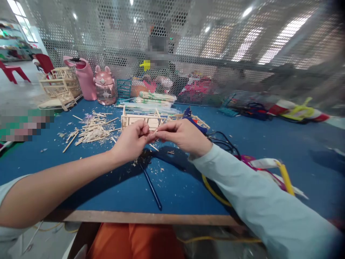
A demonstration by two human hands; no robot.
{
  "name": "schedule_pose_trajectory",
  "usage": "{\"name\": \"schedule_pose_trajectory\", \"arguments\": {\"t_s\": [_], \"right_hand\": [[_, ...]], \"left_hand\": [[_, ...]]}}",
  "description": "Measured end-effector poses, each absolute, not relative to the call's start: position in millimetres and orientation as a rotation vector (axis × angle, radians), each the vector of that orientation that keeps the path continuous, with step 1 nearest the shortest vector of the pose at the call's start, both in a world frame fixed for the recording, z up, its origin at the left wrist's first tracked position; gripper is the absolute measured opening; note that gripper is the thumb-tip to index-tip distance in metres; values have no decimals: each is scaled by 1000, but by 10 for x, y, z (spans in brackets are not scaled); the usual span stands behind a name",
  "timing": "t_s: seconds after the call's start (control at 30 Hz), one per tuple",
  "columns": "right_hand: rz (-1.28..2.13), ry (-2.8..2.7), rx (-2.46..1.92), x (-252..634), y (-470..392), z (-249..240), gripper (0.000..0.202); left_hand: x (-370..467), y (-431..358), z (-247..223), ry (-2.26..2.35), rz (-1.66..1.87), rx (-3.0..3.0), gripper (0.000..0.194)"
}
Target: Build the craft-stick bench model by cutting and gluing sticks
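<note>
My left hand and my right hand meet fingertip to fingertip above the blue table. Between their pinched fingers is a small pale wooden piece, mostly hidden. Just behind the hands stands a small wooden stick frame, with another low stick frame to its right, partly covered by a dark blue object. Loose wooden sticks lie in a pile left of my left hand. Below the hands, a dark blue pen-like tool lies among wood crumbs.
A pink bottle, a rabbit-eared bottle and a stick model stand at back left. Bundled sticks lie before the perforated metal screen. Cables and a purple-yellow tool lie right. The wooden edge is nearest.
</note>
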State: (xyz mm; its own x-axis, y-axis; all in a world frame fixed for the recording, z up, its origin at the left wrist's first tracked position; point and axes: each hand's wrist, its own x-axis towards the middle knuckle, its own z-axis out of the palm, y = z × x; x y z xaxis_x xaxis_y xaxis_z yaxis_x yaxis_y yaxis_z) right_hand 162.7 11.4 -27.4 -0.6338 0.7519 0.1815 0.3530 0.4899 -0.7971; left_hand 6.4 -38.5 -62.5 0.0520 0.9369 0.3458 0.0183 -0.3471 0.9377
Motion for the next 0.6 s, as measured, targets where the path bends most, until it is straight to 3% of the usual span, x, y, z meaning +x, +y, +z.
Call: {"name": "schedule_pose_trajectory", "arguments": {"t_s": [0.17, 0.3, 0.43, 0.6], "right_hand": [[978, -2129, -854, 1628, 192, -352, 24], [708, -2068, -936, 1577, 239, -395, 24], [435, -2036, -1038, 1516, 283, -508, 24], [297, -2111, -1063, 1465, 297, -582, 27]], "left_hand": [[39, -340, -659, 1037, 1439, 1562, 28], [-28, -401, -658, 1376, 1245, 1774, 22], [-108, -443, -673, 1636, 843, 2047, 41], [-138, -436, -720, 1686, 770, 2087, 42]]}}
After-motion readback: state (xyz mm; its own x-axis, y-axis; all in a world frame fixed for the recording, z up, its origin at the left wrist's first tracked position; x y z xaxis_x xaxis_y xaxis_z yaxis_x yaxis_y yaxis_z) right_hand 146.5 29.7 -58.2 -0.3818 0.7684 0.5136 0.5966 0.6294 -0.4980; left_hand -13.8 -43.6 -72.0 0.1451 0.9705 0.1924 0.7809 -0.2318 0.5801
